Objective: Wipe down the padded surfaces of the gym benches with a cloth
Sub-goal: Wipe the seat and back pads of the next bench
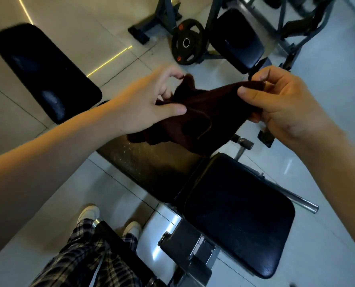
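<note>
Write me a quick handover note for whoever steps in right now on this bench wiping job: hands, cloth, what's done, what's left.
Left hand: holds one end of the dark cloth.
Right hand: pinches the other end.
The cloth is spread in the air over the nearest bench and touches no pad.
Done: no wiped pad can be told from this view.
Left: the long pad shows pale specks and likely needs wiping first, then the seat pad, the left pad and the far pad.
</note>
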Action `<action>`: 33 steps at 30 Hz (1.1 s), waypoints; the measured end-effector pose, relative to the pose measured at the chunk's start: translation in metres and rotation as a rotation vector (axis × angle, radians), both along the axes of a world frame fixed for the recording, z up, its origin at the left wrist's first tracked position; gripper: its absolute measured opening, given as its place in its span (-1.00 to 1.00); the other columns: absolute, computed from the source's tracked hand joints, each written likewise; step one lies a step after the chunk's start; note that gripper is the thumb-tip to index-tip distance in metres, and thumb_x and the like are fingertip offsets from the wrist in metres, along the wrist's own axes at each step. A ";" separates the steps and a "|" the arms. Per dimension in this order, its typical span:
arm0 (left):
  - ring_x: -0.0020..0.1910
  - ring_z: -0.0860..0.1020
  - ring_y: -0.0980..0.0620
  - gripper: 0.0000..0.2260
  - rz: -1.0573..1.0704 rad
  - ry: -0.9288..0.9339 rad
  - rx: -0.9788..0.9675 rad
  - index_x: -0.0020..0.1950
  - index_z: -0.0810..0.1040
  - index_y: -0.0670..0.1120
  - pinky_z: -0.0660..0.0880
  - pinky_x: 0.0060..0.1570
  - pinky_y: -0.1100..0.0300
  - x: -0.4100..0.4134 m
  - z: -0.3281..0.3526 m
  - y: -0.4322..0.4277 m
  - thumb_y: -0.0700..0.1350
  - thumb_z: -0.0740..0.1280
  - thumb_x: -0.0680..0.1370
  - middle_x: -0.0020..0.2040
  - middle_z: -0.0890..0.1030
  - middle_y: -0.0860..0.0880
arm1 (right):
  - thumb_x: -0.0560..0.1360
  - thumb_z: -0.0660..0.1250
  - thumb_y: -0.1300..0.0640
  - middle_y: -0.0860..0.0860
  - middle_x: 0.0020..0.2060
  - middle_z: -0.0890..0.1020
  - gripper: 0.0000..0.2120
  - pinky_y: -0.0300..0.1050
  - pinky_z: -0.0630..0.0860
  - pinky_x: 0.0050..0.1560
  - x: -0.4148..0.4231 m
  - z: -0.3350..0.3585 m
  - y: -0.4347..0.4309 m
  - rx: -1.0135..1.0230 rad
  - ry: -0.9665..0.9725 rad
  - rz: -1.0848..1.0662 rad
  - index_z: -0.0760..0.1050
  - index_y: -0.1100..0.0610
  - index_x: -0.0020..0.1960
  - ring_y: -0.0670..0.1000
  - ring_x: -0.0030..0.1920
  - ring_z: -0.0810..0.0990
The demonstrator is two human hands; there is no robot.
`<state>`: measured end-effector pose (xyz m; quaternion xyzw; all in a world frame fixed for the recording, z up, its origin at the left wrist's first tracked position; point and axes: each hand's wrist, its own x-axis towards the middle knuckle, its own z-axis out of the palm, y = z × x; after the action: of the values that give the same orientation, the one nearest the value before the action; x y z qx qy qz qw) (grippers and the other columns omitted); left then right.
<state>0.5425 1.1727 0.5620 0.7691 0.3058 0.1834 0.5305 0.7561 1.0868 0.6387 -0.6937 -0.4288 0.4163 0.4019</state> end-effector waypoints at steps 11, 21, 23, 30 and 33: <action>-0.14 0.53 0.26 -0.73 -0.134 0.061 0.269 0.21 0.45 0.05 0.49 -0.16 0.37 -0.001 0.118 -0.003 -0.04 0.39 0.53 -0.08 0.53 0.16 | 0.45 0.38 0.40 -0.02 -0.14 0.68 -0.73 -0.21 0.58 0.00 -0.023 0.133 -0.030 0.140 -0.224 0.045 0.63 0.07 0.00 0.00 -0.07 0.67; -0.26 0.50 0.01 -0.92 -0.155 0.041 0.610 -0.08 0.42 -0.06 0.39 -0.24 0.05 0.000 0.217 0.009 -0.09 0.26 0.60 -0.27 0.52 -0.03 | 0.46 0.37 0.40 -0.06 -0.05 0.60 -0.58 -0.36 0.55 -0.13 -0.027 0.223 -0.028 0.278 -0.575 -0.058 0.54 0.10 0.26 -0.15 -0.25 0.61; -0.39 0.40 0.07 -0.91 -0.091 -0.030 0.582 -0.07 0.38 -0.08 0.30 -0.32 0.08 0.001 0.239 0.011 -0.11 0.22 0.62 -0.36 0.45 -0.03 | 0.47 0.33 0.42 -0.09 -0.07 0.59 -0.64 -0.36 0.51 -0.31 -0.027 0.238 -0.026 0.279 -0.620 -0.060 0.57 0.07 0.15 -0.14 -0.42 0.51; -0.09 0.40 -0.04 -0.91 0.182 -0.124 -0.091 -0.03 0.41 -0.07 0.33 -0.07 0.14 -0.007 0.297 0.029 -0.23 0.17 0.63 -0.05 0.40 -0.12 | 0.48 0.28 0.44 0.10 -0.20 0.60 -0.72 -0.13 0.59 -0.02 -0.006 0.292 -0.032 0.188 -0.558 -0.077 0.60 0.10 -0.07 0.06 -0.14 0.58; -0.05 0.50 0.00 -0.88 0.191 -0.235 -0.346 -0.05 0.48 -0.10 0.43 -0.08 0.22 -0.021 0.313 0.039 -0.31 0.24 0.58 -0.02 0.48 -0.12 | 0.41 0.30 0.45 0.10 -0.13 0.59 -0.67 -0.09 0.58 -0.01 0.003 0.300 -0.037 0.019 -0.746 0.042 0.57 0.12 0.05 0.05 -0.16 0.58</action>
<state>0.5212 1.2117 0.8746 0.6074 0.3401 0.2660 0.6668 0.7591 1.0495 0.9384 -0.7851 -0.5637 0.1391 0.2158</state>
